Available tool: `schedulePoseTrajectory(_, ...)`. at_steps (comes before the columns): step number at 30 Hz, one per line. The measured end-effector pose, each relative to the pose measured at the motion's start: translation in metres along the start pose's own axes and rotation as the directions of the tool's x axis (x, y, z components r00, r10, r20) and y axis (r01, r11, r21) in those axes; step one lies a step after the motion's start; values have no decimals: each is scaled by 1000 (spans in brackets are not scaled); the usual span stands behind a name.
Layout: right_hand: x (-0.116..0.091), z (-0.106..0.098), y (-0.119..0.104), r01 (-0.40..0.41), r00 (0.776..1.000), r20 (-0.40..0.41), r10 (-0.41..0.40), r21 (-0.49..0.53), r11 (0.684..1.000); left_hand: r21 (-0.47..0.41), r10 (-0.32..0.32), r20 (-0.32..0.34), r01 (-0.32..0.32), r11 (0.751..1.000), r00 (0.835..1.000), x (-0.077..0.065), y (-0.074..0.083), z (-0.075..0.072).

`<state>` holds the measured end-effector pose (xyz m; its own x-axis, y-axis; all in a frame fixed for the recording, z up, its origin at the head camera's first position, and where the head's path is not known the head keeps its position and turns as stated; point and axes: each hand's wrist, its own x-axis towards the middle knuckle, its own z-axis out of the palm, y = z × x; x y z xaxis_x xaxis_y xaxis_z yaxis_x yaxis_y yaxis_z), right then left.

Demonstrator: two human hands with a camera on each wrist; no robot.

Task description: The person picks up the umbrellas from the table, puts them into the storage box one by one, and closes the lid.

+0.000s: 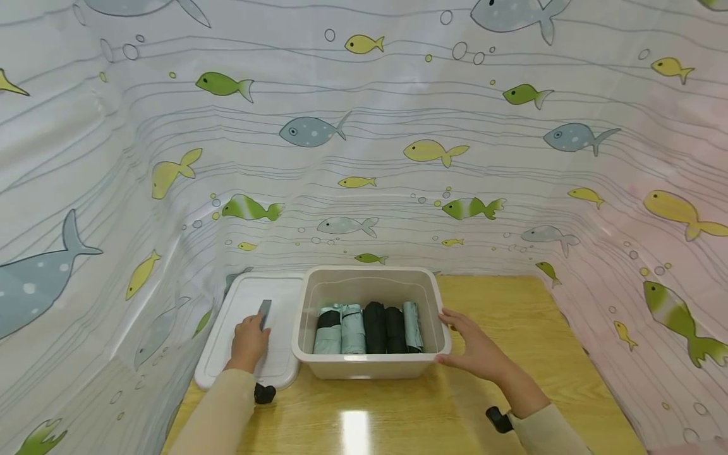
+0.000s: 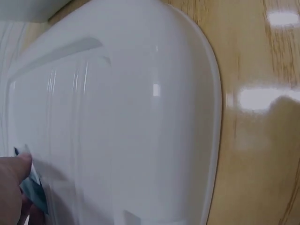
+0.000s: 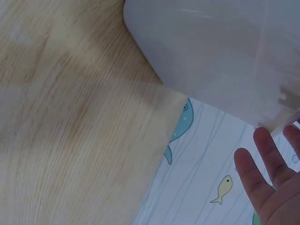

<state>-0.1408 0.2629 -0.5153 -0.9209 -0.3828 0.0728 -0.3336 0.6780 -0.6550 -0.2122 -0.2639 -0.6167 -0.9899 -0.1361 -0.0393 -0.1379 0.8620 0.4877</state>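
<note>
My left hand (image 1: 249, 341) is over the white lid (image 1: 287, 354) and pinches a slim grey-blue strip (image 1: 265, 307); in the left wrist view this piece (image 2: 33, 192) looks dark teal, its kind unclear. My right hand (image 1: 478, 347) is at the right side of the cream plastic box (image 1: 364, 359), fingers spread along the rim and thumb at the front corner. In the right wrist view its fingers (image 3: 269, 145) look straight against the box wall (image 3: 211, 56). Inside the box, several rolled bundles like folded umbrellas stand in a row: pale green ones (image 1: 352, 328) and black ones (image 1: 375, 328).
Box and lid lie side by side on a wooden table (image 1: 489, 316), the lid left of the box. A fish-patterned cloth (image 1: 364, 189) hangs behind and at both sides, close to the table's edges. A black wrist camera (image 1: 265, 393) sits on the left wrist.
</note>
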Motion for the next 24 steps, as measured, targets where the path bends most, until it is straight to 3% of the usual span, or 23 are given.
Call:
schedulePoseTrajectory(9,1,1,2,-4,1000,0,4,-1,1000,5,28,-4,-28,1000,1000,0,-4,-3)
schedulePoseTrajectory(15,0,1,3,-9,1000,6,9,7,1000,-15,107,-82,-109,994,991,-5,-9,-9)
schedulePoseTrajectory(24,0,0,1,-12,1000,17,12,9,1000,-101,145,-190,-166,981,971,-11,-12,-22)
